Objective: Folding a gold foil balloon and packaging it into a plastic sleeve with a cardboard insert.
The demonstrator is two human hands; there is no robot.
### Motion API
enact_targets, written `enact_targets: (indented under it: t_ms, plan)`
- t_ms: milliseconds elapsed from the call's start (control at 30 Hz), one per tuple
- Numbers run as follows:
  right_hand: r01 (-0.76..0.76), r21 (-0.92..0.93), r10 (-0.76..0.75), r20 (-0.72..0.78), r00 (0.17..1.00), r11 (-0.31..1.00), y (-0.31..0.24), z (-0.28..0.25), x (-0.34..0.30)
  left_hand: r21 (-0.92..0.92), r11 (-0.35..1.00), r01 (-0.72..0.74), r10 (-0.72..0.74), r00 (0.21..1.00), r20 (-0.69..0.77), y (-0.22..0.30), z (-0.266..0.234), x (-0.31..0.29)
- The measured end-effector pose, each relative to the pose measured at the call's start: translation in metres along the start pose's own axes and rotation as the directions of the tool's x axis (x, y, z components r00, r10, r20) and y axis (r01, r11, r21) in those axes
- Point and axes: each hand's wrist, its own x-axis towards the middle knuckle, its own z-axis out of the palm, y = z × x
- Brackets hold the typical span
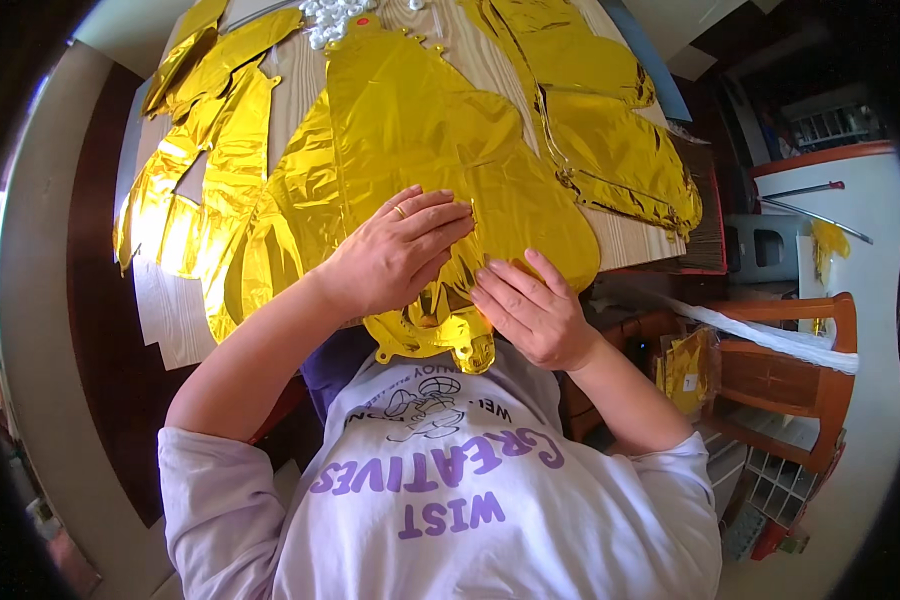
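A shiny gold foil balloon (420, 120), flat and uninflated, spreads over the table in front of me. Its near end is bunched and creased, hanging over the table edge toward my shirt, with small tabs along it. My left hand (405, 245), a ring on one finger, lies across the creased foil with its fingers stretched out. Lower and to the right, my right hand (535, 305) rests its extended fingers on the same crumpled part. The two hands are a little apart, palms toward the foil. Their undersides are hidden.
More flat gold foil balloons lie on the left (235, 150) and right (610, 130) of the wooden table (630, 235). Small white pieces (335, 15) are heaped at the far edge. A wooden chair (780, 385) stands at right, with a white strand bundle (760, 330) across it.
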Motion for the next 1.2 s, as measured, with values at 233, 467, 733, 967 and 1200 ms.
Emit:
enact_targets:
  t_ms: [233, 467, 733, 967, 1200]
  plan:
    - [0.018, 0.064, -0.021, 0.048, 0.999, 0.998, 0.003, -0.009, 0.009, -0.027, 1.0, -0.008, 0.008, 1.0, -0.014, -0.001, -0.001, 0.0]
    - [0.063, 0.102, -0.077, 0.14, 0.987, 0.993, 0.008, -0.022, 0.022, -0.164, 0.974, 0.157, -0.181, 0.973, -0.143, -0.003, -0.03, 0.002]
    - [-0.299, 0.575, 0.06, 0.396, 0.916, 0.762, 0.043, -0.057, 0.062, 0.06, 0.982, 0.181, -0.164, 0.963, -0.215, -0.038, -0.027, -0.011]
    - [-0.687, -0.106, 0.677, 0.33, 0.658, 0.719, 0.147, 0.003, 0.13, 0.051, 0.979, 0.198, -0.184, 0.963, -0.197, -0.039, -0.024, -0.011]
    - [-0.787, -0.078, 0.676, 0.568, 0.469, 0.611, 0.161, 0.015, 0.159, 0.05, 0.977, 0.208, -0.194, 0.96, -0.2, -0.039, -0.026, -0.013]
